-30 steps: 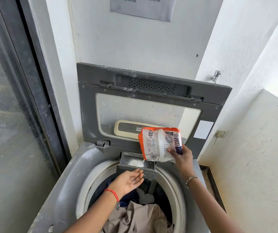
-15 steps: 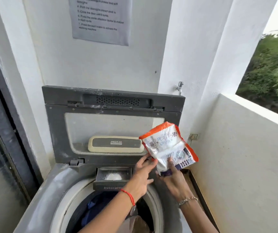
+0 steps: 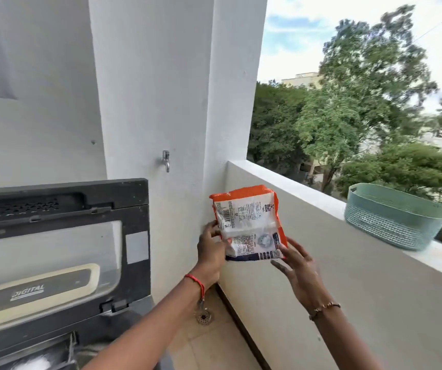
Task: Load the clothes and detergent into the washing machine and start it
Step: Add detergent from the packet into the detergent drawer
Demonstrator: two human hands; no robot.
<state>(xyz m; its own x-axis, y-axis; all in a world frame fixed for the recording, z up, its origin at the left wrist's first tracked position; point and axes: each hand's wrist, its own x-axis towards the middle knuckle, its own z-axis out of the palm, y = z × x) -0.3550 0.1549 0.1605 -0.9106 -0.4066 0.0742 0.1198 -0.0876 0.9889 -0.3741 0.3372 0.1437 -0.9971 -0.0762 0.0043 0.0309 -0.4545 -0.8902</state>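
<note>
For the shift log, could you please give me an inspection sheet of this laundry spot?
Surface: white balcony ledge bears a teal plastic basket.
Job's things: orange-and-white detergent packet held up, slightly tilted; dark grey washing machine lid raised; white powder in drawer, blurred.
Clutter: nothing seen.
Grippers: left hand grips packet's left edge; right hand open-fingered at its lower corner.
Cables: nothing seen.
Surroundings: metal wall tap, floor drain, trees beyond.

A balcony corner is enclosed by white walls [image 3: 147, 76], on one of which a small metal tap [image 3: 165, 160] is mounted. A teal basket [image 3: 393, 217] is set on the parapet [image 3: 281, 180], beyond which trees [image 3: 361, 102] are seen in daylight. A round drain [image 3: 204, 317] is set into the beige tiled floor [image 3: 214, 345].
</note>
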